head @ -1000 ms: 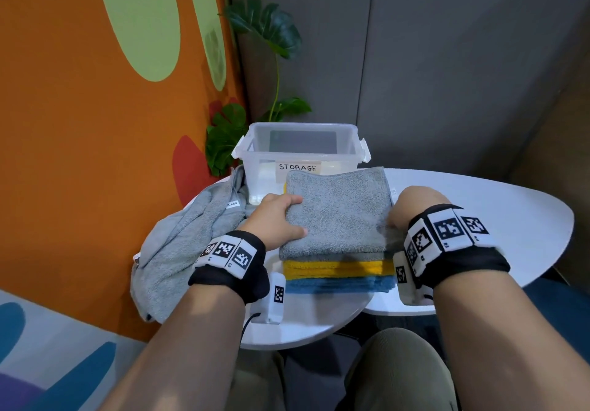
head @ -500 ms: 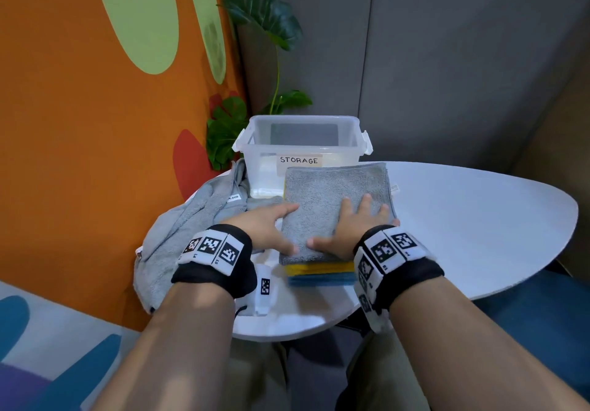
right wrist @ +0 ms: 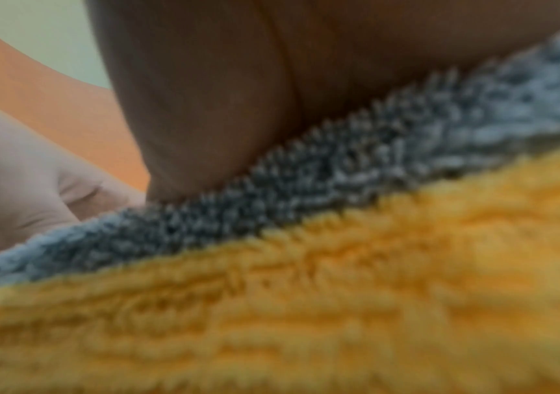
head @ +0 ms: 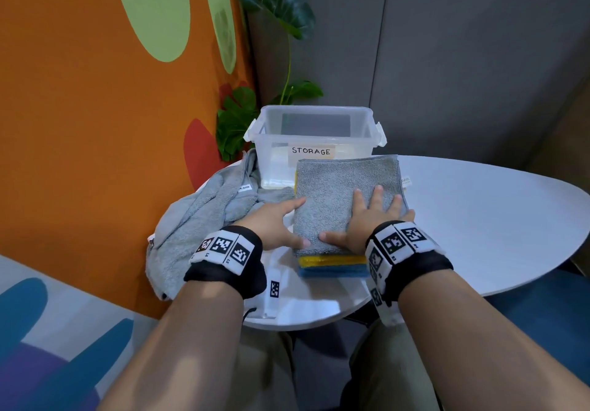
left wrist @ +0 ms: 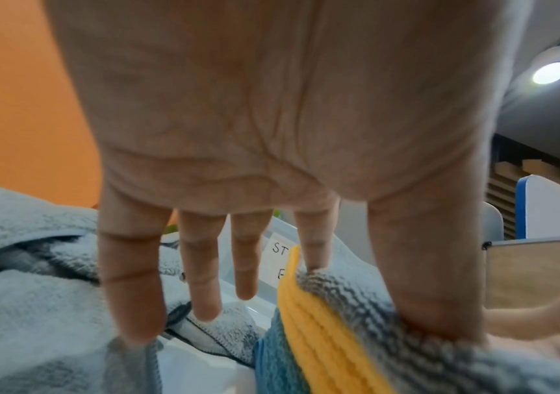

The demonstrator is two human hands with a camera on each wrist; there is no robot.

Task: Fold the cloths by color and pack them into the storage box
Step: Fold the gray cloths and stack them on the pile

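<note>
A folded grey cloth [head: 344, 187] tops a stack on a yellow cloth [head: 332, 260] and a blue cloth [head: 335, 271], just in front of the clear storage box [head: 314, 113]. My right hand [head: 354, 216] lies flat on the grey cloth, fingers spread. My left hand [head: 282, 222] rests at the stack's left edge. Its thumb [left wrist: 434, 280] and index finger touch the grey cloth [left wrist: 407, 341], and the other fingers hang straight beside the yellow layers [left wrist: 322, 333]. In the right wrist view the palm presses the grey cloth [right wrist: 339, 165] above the yellow cloth [right wrist: 339, 293].
A heap of unfolded grey cloths [head: 198, 219] lies left of the stack, by the orange wall [head: 95, 123]. The white table [head: 479, 219] stretches bare to the right. A plant [head: 277, 5] stands behind the box. The table's near edge is just below my wrists.
My right hand left the stack's right side and came to lie flat on the grey cloth. My left hand's fingers straightened along the left edge. The stack stayed put.
</note>
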